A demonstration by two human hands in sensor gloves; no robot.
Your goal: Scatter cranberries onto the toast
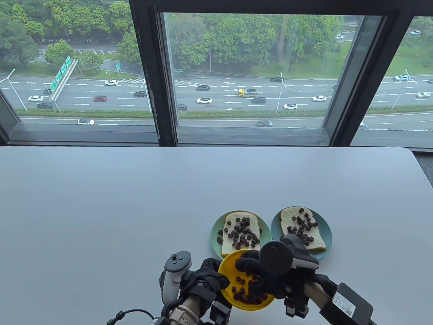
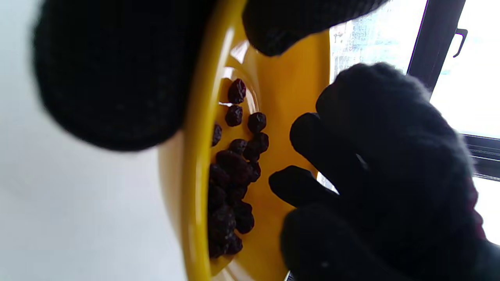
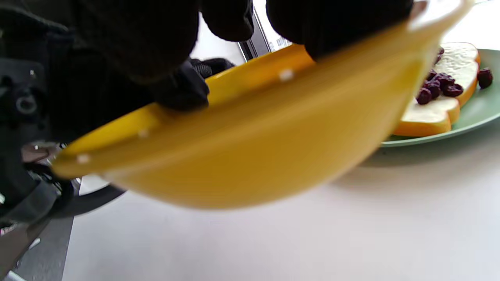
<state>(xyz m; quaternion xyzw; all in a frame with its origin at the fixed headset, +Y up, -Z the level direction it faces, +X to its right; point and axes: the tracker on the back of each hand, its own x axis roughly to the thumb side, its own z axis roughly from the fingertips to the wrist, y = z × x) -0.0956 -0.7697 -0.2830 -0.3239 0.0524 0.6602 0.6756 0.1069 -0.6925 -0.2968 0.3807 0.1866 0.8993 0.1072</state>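
With the left hand (image 1: 206, 277) gripping the tilted round yellow plastic dish (image 1: 226, 271), the right hand's (image 1: 267, 277) loosely curled fingers (image 2: 297, 183) should pinch few dark dried cranberries (image 2: 230, 187), keeping the dish steady.

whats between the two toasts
Only the touching rims of the green plate and blue plate, with a sliver of table; table view shows it.

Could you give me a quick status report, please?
Left hand grips yellow dish. Right hand reaching into cranberries. Both toasts topped.
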